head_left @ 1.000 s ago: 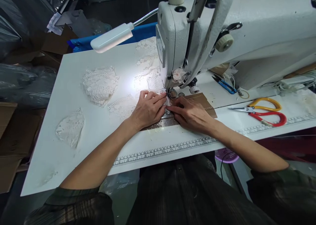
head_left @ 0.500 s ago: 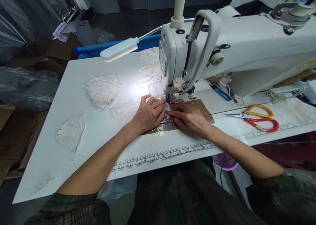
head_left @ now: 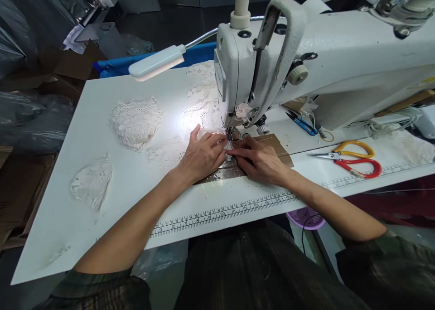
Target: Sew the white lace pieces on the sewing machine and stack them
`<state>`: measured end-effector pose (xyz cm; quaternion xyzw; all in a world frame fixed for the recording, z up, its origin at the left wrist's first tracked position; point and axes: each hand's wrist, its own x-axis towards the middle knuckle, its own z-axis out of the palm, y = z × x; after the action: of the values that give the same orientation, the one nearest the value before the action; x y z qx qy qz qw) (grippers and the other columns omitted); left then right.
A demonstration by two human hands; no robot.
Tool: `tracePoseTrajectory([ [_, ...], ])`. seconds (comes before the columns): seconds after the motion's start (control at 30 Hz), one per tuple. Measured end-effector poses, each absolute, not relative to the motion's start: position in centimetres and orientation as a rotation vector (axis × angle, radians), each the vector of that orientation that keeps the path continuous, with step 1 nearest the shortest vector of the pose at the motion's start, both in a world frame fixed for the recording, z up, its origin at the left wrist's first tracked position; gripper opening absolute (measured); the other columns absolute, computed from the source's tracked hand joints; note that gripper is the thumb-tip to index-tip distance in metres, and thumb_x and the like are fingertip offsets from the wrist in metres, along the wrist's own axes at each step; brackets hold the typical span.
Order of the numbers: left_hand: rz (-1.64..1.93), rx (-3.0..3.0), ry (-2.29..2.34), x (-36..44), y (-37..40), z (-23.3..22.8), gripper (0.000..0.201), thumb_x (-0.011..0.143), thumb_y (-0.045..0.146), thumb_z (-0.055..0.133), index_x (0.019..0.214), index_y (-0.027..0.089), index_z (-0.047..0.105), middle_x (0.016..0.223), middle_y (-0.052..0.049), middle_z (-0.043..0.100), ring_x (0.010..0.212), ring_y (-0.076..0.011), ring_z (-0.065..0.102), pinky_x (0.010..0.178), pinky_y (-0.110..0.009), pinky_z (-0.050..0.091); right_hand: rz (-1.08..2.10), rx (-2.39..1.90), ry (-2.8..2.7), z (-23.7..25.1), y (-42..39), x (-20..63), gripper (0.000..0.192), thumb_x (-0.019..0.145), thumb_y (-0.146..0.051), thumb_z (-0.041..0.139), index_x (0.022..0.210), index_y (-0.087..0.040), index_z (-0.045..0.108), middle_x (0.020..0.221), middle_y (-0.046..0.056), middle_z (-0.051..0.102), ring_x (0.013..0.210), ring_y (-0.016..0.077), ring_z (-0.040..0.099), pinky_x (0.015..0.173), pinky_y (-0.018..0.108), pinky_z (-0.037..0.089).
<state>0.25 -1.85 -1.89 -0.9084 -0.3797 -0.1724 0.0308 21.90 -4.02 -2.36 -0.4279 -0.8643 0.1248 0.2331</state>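
Note:
Beside the presser foot (head_left: 231, 133) of a white sewing machine (head_left: 234, 70), my left hand (head_left: 204, 155) lies palm down with its fingers stretched over white lace. My right hand (head_left: 261, 161) is on the other side, its index finger pointing left and its fingertips closed on the edge of a small lace piece (head_left: 229, 157). The hands nearly meet at the needle area. Fingers hide most of the lace there. Under both hands lies a brown, shiny taped sheet (head_left: 277, 149). More lace (head_left: 200, 92) is spread to the left of the machine head.
A lace pile (head_left: 136, 124) and a separate lace piece (head_left: 91, 182) lie on the left of the white table (head_left: 129, 196). Red-and-yellow-handled scissors (head_left: 353, 158) and blue thread snips (head_left: 302, 123) lie on the right. A lamp (head_left: 158, 63) hangs over the table; a printed ruler (head_left: 222, 215) follows its front edge.
The whole view has shifted slightly, so the machine and table appear a little further up and left. Both hands stay at the needle with almost the same pose.

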Motion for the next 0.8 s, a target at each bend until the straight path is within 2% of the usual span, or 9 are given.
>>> tracePoseTrajectory([
  [0.43,-0.532,-2.824,-1.203,0.2,-1.5,-1.6,0.030,0.099,0.025,0.046,0.122,0.022,0.065,0.127,-0.010,0.066,0.106,-0.0278,0.064,0.109,-0.073,0.033,0.376,-1.238,-2.449,-1.8,-4.0,21.9,0.038,0.098,-0.025,0.044,0.125,-0.025,0.070,0.110,0.011,0.059,0.090,0.0214,0.059,0.078,0.038,0.052],
  [0.63,-0.545,-2.765,-1.269,0.7,-1.4,-1.7,0.027,0.100,0.026,0.048,0.120,0.022,0.064,0.128,-0.010,0.066,0.104,-0.0277,0.064,0.108,-0.070,0.033,0.396,-1.313,-2.484,-1.6,-3.5,22.0,0.040,0.099,-0.028,0.041,0.131,-0.029,0.065,0.106,0.010,0.056,0.084,0.0201,0.057,0.072,0.034,0.050],
  [0.8,-0.569,-2.672,-1.353,1.4,-1.6,-2.0,0.027,0.100,0.026,0.047,0.120,0.020,0.064,0.123,-0.011,0.067,0.104,-0.0296,0.063,0.102,-0.062,0.038,0.402,-1.347,-2.487,-1.5,-3.0,22.0,0.041,0.099,-0.030,0.040,0.134,-0.029,0.062,0.111,0.011,0.053,0.080,0.0187,0.056,0.067,0.034,0.050],
])
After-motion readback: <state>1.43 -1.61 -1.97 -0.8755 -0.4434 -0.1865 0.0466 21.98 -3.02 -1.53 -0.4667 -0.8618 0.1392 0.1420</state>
